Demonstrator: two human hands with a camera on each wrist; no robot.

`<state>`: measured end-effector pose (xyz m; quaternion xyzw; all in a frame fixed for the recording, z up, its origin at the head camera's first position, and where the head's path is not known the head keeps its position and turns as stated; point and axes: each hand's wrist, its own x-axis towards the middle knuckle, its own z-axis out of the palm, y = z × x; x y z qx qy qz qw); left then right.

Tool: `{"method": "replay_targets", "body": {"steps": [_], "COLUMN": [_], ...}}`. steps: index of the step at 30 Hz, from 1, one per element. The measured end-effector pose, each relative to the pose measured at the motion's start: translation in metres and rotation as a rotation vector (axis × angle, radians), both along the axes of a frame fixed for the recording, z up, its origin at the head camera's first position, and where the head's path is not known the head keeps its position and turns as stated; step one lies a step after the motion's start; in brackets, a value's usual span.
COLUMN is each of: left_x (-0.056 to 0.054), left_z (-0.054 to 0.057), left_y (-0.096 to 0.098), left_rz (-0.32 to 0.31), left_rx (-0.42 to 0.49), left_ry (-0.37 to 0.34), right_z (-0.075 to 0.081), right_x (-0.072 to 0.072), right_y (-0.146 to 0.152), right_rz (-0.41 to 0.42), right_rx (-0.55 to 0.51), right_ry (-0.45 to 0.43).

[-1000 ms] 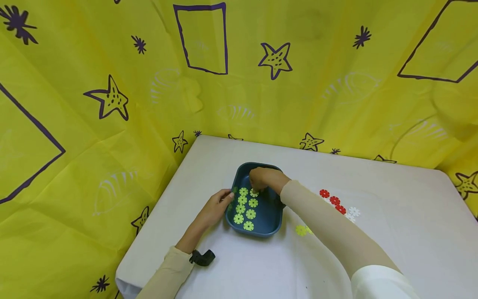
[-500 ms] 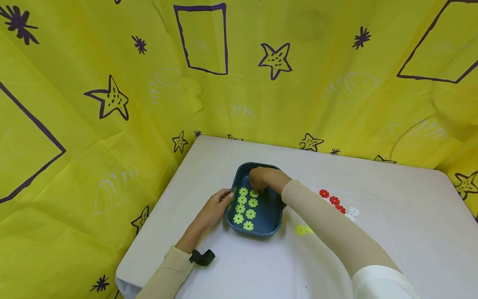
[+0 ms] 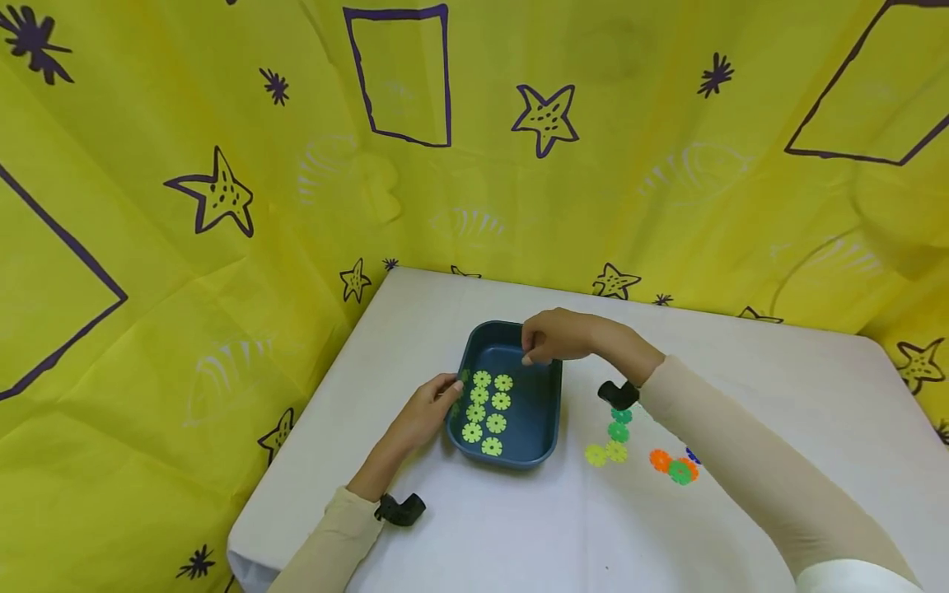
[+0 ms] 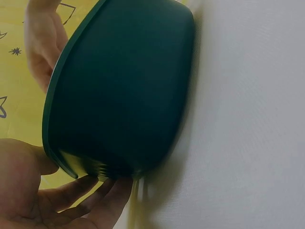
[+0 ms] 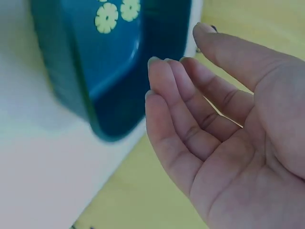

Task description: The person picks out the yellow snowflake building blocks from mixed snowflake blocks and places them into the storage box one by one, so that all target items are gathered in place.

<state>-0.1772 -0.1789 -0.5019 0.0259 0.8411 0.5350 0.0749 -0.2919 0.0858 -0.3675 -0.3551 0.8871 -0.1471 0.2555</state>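
Note:
A dark blue-green plastic bin (image 3: pixel 532 416) stands on the white table. Inside lie two columns of pale yellow-green flower-shaped discs (image 3: pixel 475 413), along the left half of its floor. My left hand (image 3: pixel 424 413) grips the left wall, thumb over the rim and fingers outside, as the left wrist view shows on the bin (image 4: pixel 119 90). Over the far right corner of the bin hovers my right hand (image 3: pixel 567 335). In the right wrist view, that hand (image 5: pixel 214 124) has loosely bent fingers and a parted thumb, with nothing between them.
Right of the bin lie yellow discs (image 3: pixel 596 455), green discs (image 3: pixel 619 431) and orange discs (image 3: pixel 660 460) with a green one among them. A blue disc (image 3: pixel 693 455) is partly covered by the right sleeve. A yellow patterned curtain (image 3: pixel 474 231) borders the table's back and left.
My right hand has risen out of the bin and moved right, uncovering the top disc of the right column. Its forearm now hides the red and white discs. The left hand stays put.

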Motion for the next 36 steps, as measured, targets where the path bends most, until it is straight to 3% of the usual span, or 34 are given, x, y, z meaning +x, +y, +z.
{"method": "replay_targets", "body": {"steps": [4,8,18,26,36], "left_x": [0.000,0.001,0.002,0.002,0.000], "left_z": [0.000,0.000,0.000,-0.001,-0.002], "left_y": [0.000,0.002,0.002,0.003,0.003], "left_rz": [0.008,0.002,0.004,0.005,0.010], "left_rx": [0.000,0.001,-0.010,-0.014,-0.023], "left_ry": [0.000,-0.006,0.006,-0.004,0.006], "right_z": [0.007,0.000,-0.045,-0.070,-0.096], "right_x": [0.010,0.023,0.071,0.107,0.127], "right_y": [0.029,0.058,0.113,0.131,0.128], "right_rz": [-0.040,-0.098,-0.202,-0.297,-0.321], "right_rx": [-0.046,-0.055,-0.102,-0.127,-0.111], "right_ry": [0.001,-0.011,-0.064,-0.075,0.079]}}
